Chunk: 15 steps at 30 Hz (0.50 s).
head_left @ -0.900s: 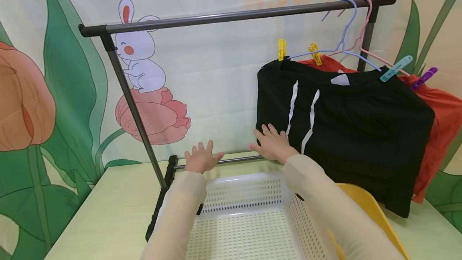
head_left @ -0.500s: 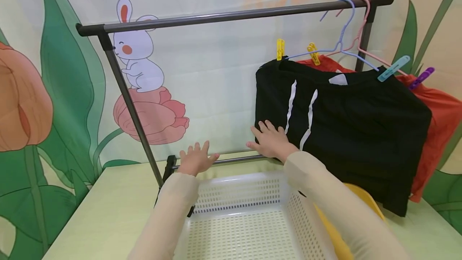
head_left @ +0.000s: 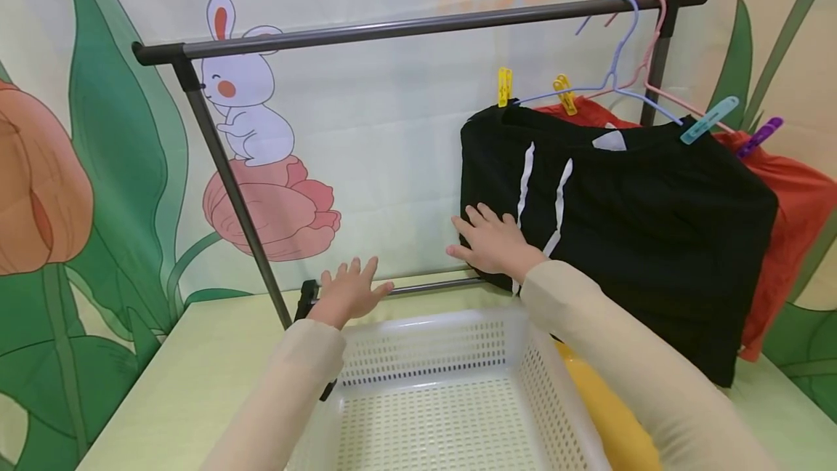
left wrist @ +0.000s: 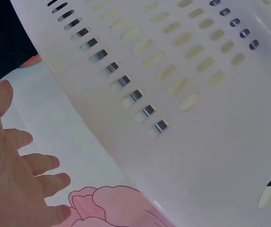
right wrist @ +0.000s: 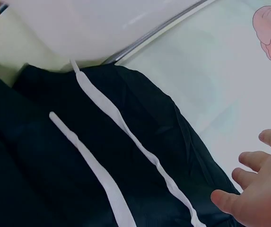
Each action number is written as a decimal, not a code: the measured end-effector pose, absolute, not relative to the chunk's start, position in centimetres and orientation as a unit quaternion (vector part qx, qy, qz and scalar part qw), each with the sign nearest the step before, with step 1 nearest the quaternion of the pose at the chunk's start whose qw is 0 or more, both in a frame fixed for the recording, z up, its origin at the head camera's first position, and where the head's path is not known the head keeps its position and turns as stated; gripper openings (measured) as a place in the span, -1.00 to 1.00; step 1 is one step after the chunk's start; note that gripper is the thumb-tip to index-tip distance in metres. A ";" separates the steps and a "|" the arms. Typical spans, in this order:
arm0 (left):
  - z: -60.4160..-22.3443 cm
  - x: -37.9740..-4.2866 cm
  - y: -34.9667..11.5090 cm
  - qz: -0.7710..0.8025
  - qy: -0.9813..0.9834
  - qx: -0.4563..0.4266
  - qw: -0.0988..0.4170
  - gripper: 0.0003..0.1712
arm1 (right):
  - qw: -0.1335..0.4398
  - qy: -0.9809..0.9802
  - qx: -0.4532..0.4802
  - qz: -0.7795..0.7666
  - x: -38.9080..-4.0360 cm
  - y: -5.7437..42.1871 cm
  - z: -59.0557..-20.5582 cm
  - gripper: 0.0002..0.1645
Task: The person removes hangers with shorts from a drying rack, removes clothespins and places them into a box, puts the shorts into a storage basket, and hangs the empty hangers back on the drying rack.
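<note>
In the head view my left hand [head_left: 349, 293] is held above the far left part of a white perforated basket [head_left: 425, 322], fingers spread and holding nothing. My right hand [head_left: 492, 240] has its fingers spread in front of the left side of black shorts [head_left: 647, 238] with white drawstrings; whether it touches the cloth I cannot tell. The shorts hang from a blue hanger [head_left: 615, 71], held by a yellow clothespin [head_left: 504, 87] and a teal clothespin [head_left: 709, 121]. In the left wrist view, the basket wall [left wrist: 126, 137] lies beside the left hand [left wrist: 17, 175].
A dark metal rack [head_left: 392, 29] spans the back. Behind the shorts a red garment [head_left: 801, 202] hangs on a pink hanger [head_left: 657, 42] with yellow and purple clothespins. A yellow container [head_left: 611, 405] stands right of the basket, partly under my right forearm. The pale green table [head_left: 176, 384] extends left.
My left hand has shifted slightly left, and its forearm has swung left. The right hand has risen a little. The whole scene has drifted slightly left in the view.
</note>
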State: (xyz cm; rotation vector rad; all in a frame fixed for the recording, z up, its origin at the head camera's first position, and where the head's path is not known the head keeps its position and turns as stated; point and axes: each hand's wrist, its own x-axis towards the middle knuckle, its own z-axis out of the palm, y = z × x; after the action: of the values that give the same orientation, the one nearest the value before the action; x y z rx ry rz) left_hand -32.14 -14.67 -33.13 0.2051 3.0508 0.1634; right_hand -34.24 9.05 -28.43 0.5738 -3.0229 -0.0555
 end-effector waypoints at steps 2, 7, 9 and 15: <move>-33.1 -32.0 -14.7 0.051 0.995 0.074 0.037 -0.23 | 0.040 -0.981 0.189 -0.018 -34.2 9.3 -28.2 -0.21; -33.1 -31.5 -14.7 0.052 0.994 0.092 0.028 -0.23 | 0.061 -0.978 0.199 -0.013 -34.0 9.9 -27.6 -0.25; -33.1 -31.3 -14.7 0.054 0.993 0.098 0.026 -0.23 | 0.078 -0.975 0.208 -0.012 -33.9 10.2 -27.3 -0.29; -32.8 -30.5 -14.8 0.050 0.992 0.112 0.024 -0.24 | 0.142 -0.960 0.239 -0.016 -33.5 11.0 -26.3 -0.44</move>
State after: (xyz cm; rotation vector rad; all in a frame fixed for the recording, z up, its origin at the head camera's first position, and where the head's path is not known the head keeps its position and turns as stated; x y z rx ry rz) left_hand -30.48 -14.78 -32.79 0.3474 3.0707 0.1560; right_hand -33.53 11.01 -26.31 0.6897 -2.7713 -0.0475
